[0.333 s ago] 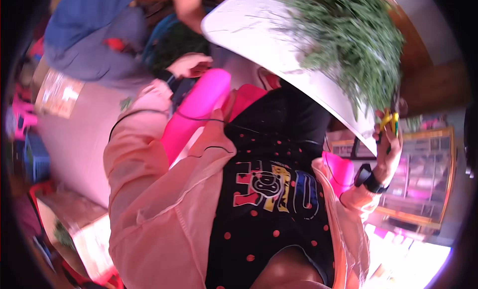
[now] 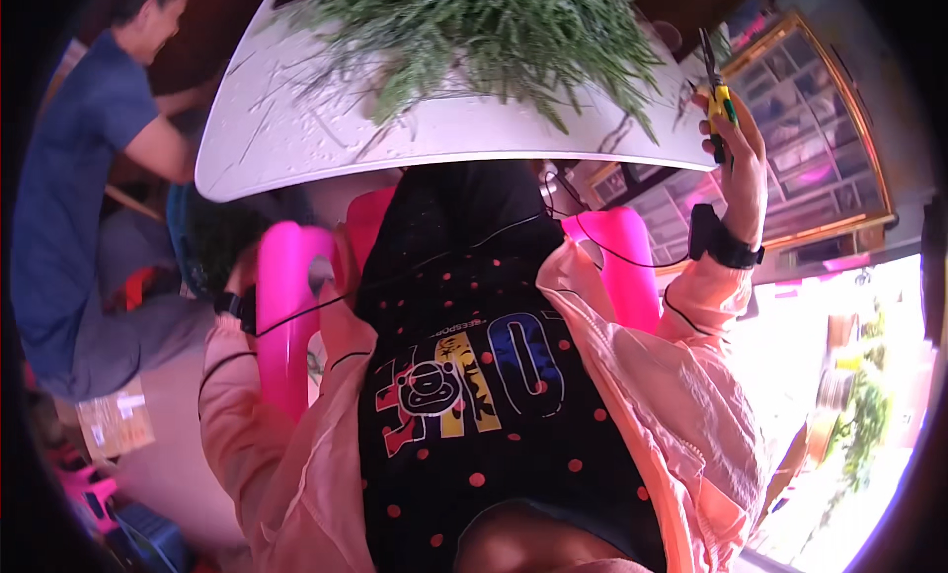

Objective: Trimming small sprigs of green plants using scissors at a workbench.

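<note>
My right hand (image 2: 739,143) is raised at the right end of the white table (image 2: 286,173), closed around long-nose pliers (image 2: 719,109) with yellow and green handles. Their dark, narrow jaws point up and away. A heap of thin green leafy stems (image 2: 464,44) covers the middle and far part of the tabletop, left of the pliers. My left hand (image 2: 240,274) hangs low beside the pink chair armrest (image 2: 283,316), close to a blue basket (image 2: 181,237) with dark greenery inside. Its fingers are in shadow and mostly hidden.
A person in a blue shirt (image 2: 84,128) sits at the left, an arm reaching over the basket. Dark cables (image 2: 494,235) run across my lap. A wood-framed glass case (image 2: 790,128) stands at the right. A cardboard piece (image 2: 117,423) lies on the floor at left.
My view has swung, so the table now lies across the top centre. My left hand has dropped beside the armrest, out of plainer sight. The pliers stay in my right hand.
</note>
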`<state>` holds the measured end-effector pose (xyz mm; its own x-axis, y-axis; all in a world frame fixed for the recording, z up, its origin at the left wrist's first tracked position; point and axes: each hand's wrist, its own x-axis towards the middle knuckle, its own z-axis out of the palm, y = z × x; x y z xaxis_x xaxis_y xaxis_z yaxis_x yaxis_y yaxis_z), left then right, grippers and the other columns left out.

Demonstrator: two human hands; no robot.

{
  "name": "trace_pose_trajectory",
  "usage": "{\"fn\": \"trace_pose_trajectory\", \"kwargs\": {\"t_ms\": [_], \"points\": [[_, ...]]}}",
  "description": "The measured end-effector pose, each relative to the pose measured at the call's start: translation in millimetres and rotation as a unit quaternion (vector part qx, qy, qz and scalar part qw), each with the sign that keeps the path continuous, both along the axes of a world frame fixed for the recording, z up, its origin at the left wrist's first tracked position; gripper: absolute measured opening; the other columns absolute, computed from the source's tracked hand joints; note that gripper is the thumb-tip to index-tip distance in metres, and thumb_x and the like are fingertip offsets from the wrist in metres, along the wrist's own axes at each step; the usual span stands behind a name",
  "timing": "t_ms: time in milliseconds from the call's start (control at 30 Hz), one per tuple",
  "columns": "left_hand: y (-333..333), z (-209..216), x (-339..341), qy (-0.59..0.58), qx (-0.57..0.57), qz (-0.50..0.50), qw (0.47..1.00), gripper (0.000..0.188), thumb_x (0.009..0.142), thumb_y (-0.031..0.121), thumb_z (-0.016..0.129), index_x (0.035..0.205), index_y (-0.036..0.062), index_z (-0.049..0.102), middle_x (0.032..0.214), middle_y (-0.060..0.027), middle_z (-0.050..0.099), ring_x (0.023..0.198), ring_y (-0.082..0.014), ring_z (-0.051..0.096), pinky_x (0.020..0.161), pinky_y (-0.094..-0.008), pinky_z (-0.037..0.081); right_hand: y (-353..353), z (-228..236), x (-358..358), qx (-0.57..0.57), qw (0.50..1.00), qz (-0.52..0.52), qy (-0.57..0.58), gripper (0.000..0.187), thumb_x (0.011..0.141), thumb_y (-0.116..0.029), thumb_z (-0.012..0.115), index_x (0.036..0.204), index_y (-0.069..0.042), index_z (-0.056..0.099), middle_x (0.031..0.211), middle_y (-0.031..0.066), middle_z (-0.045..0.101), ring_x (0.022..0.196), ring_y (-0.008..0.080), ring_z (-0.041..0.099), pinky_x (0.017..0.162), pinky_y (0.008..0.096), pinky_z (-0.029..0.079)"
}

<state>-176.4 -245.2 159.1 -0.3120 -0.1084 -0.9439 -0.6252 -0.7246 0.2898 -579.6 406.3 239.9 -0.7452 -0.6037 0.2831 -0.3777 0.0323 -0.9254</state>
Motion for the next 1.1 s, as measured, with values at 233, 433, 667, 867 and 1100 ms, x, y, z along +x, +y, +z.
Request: {"fn": "trace_pose_trajectory", "kwargs": {"t_ms": [233, 433, 667, 867, 1100], "points": [[22.2, -138.4, -6.5, 0.154, -0.03, -0.086, 0.984, 0.027, 0.092, 0.022, 0.053, 0.112, 0.0053, 0.058, 0.104, -0.0074, 0.061, 0.092, -0.0125, 0.052, 0.081, -0.0303, 0.043, 32.5, -23.9, -64.5, 0.238, 0.902, -0.161, 0.322, 0.044, 0.085, -0.028, 0.063, 0.121, -0.004, 0.058, 0.105, 0.0116, 0.067, 0.087, 0.0206, 0.063, 0.073, 0.0328, 0.047], [102.8, -240.7, 99.4, 0.26, -0.08, -0.017, 0.962, 0.02, 0.089, 0.021, 0.056, 0.101, 0.0073, 0.064, 0.089, -0.0049, 0.064, 0.073, -0.0122, 0.054, 0.067, -0.0295, 0.045, 26.5, -62.2, -113.5, 0.351, 0.854, -0.149, 0.354, 0.052, 0.078, -0.037, 0.069, 0.118, -0.005, 0.059, 0.101, 0.0211, 0.065, 0.097, 0.0377, 0.061, 0.08, 0.0426, 0.048], [220.2, -228.4, 125.9, 0.239, -0.316, 0.047, 0.917, 0.017, 0.087, 0.022, 0.058, 0.089, 0.0077, 0.068, 0.072, -0.0027, 0.064, 0.053, -0.0137, 0.053, 0.048, -0.031, 0.041, 0.5, -70.9, -124.4, 0.335, 0.867, -0.093, 0.356, 0.048, 0.085, -0.037, 0.062, 0.119, -0.003, 0.057, 0.105, 0.0222, 0.064, 0.1, 0.0366, 0.061, 0.082, 0.0415, 0.047], [215.0, -266.3, 133.3, 0.21, -0.257, 0.005, 0.943, 0.024, 0.09, 0.019, 0.057, 0.101, -0.0003, 0.066, 0.09, -0.0079, 0.065, 0.074, -0.0206, 0.061, 0.065, -0.039, 0.051, -1.0, -59.2, -126.4, 0.224, 0.823, -0.15, 0.5, 0.033, 0.091, -0.026, 0.058, 0.117, -0.006, 0.061, 0.106, 0.0165, 0.066, 0.096, 0.0309, 0.064, 0.079, 0.0364, 0.049], [230.4, -231.5, 118.2, 0.226, -0.261, 0.017, 0.938, 0.026, 0.089, 0.025, 0.058, 0.095, 0.0005, 0.067, 0.094, -0.0108, 0.067, 0.071, -0.0204, 0.062, 0.062, -0.0371, 0.051, -37.0, 28.9, 41.7, 0.064, 0.932, -0.097, 0.343, 0.021, 0.091, -0.007, 0.056, 0.108, -0.005, 0.067, 0.094, 0.0051, 0.068, 0.08, 0.0102, 0.061, 0.072, 0.0255, 0.049]]}}
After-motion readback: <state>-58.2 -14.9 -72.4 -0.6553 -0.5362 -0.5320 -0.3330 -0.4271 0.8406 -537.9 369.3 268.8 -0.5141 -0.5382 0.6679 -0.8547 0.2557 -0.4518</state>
